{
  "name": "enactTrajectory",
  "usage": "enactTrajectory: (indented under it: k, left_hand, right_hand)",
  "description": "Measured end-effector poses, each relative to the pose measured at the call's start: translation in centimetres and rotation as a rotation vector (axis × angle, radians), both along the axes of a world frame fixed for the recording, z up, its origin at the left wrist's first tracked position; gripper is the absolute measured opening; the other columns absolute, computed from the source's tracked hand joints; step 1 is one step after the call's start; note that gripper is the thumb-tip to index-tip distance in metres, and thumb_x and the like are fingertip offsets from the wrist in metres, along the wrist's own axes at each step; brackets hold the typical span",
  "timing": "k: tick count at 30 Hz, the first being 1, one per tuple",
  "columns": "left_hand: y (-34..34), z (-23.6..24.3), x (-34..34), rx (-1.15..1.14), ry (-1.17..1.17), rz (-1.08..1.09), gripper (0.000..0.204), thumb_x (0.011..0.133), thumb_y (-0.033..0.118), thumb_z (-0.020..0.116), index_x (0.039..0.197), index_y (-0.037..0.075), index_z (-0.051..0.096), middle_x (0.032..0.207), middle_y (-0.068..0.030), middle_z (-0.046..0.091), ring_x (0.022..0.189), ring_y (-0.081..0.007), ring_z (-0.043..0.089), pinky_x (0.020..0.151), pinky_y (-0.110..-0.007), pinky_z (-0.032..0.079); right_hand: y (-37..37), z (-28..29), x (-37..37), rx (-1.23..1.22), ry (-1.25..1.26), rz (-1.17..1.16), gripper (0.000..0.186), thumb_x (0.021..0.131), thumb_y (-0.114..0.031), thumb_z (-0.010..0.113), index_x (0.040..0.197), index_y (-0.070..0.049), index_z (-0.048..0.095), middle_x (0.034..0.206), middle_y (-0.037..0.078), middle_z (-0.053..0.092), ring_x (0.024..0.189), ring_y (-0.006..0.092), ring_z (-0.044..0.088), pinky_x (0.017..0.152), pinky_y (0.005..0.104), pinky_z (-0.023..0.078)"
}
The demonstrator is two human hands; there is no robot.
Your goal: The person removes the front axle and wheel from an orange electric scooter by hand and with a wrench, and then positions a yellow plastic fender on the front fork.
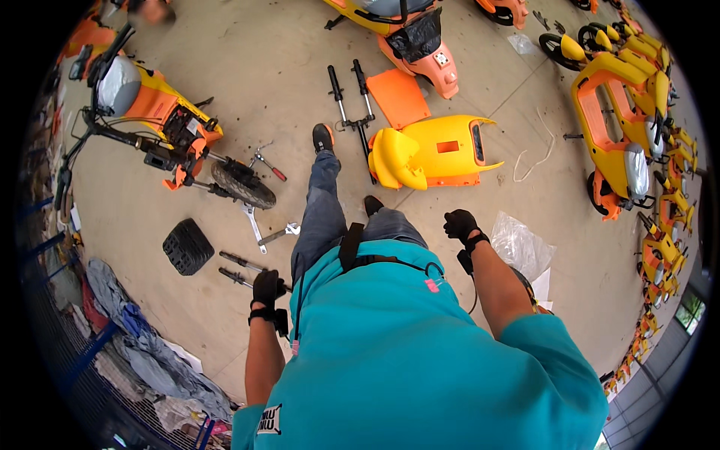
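My left hand (268,289), in a black glove, hangs low beside my left hip with its fingers mostly hidden. Behind it lies a pair of dark fork tubes (244,262) on the floor; whether the hand touches them I cannot tell. My right hand (460,224), also gloved in black, is held out to the right with its fingers curled and nothing visible in them. It is nearest to a clear plastic sheet (519,244) on the floor. Ahead of my legs lie a yellow scooter body panel (442,150) and a front fork (365,112).
On the left stands a partly stripped scooter (169,120), near a hammer (277,234), a wrench (253,225) and a black ribbed mat (188,247). An orange panel (397,97) lies ahead. Yellow-orange scooters (600,120) line the right side. Grey cloth (157,352) lies at lower left.
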State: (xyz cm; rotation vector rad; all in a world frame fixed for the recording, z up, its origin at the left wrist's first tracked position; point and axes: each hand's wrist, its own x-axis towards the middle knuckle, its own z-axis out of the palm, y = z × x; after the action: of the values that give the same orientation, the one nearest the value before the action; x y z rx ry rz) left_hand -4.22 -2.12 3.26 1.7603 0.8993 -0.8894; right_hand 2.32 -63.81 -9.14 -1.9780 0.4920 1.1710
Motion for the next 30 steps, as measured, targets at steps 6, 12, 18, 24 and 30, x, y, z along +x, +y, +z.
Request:
enactTrajectory:
  k: [6,12,18,24,30]
  left_hand:
    - [0.5,-6.0,18.3,-0.053,0.11,0.052,0.027,0.088,0.025,0.061,0.079,0.0,0.062,0.065,-0.0104,0.062,0.051,-0.0193,0.062,0.048,-0.034,0.052]
    - [-0.5,-11.3,30.7,-0.032,-0.449,-0.616,0.021,0.09,0.02,0.062,0.088,-0.001,0.062,0.087,-0.0176,0.062,0.08,-0.0346,0.062,0.071,-0.043,0.05]
    - [-0.7,-9.7,32.8,0.04,-0.27,-0.576,0.019,0.096,0.02,0.061,0.1,0.002,0.061,0.077,-0.0074,0.063,0.064,-0.0165,0.064,0.06,-0.032,0.051]
    - [8.4,-9.7,23.9,0.214,0.013,-0.417,0.03,0.093,0.027,0.064,0.103,0.0,0.061,0.085,-0.0151,0.066,0.068,-0.0235,0.068,0.066,-0.038,0.054]
    - [9.0,-8.1,17.0,0.321,0.345,-0.02,0.028,0.094,0.028,0.063,0.103,0.002,0.059,0.08,-0.0089,0.066,0.063,-0.0176,0.067,0.057,-0.033,0.053]
  right_hand:
    - [2.3,0.4,3.5,-0.135,0.114,-0.536,0.031,0.089,-0.024,0.054,0.075,0.001,0.066,0.066,0.01,0.066,0.057,0.0214,0.065,0.054,0.0367,0.054]
    - [4.7,-8.1,7.9,-0.452,-0.33,-0.184,0.036,0.084,-0.034,0.077,0.102,-0.004,0.068,0.077,0.013,0.071,0.069,0.0238,0.069,0.065,0.0362,0.055]
    - [9.0,-15.5,20.4,-0.395,-0.228,0.019,0.056,0.082,-0.045,0.075,0.12,-0.007,0.061,0.111,0.017,0.072,0.104,0.0355,0.068,0.09,0.0446,0.054]
    - [11.2,-24.5,29.7,-0.547,-0.13,0.325,0.083,0.081,-0.056,0.073,0.141,-0.004,0.051,0.137,0.02,0.06,0.127,0.0366,0.056,0.107,0.0432,0.044]
    - [8.2,-35.1,30.1,-0.28,0.118,0.328,0.065,0.087,-0.057,0.067,0.125,-0.005,0.064,0.112,0.017,0.072,0.103,0.033,0.068,0.089,0.0418,0.052]
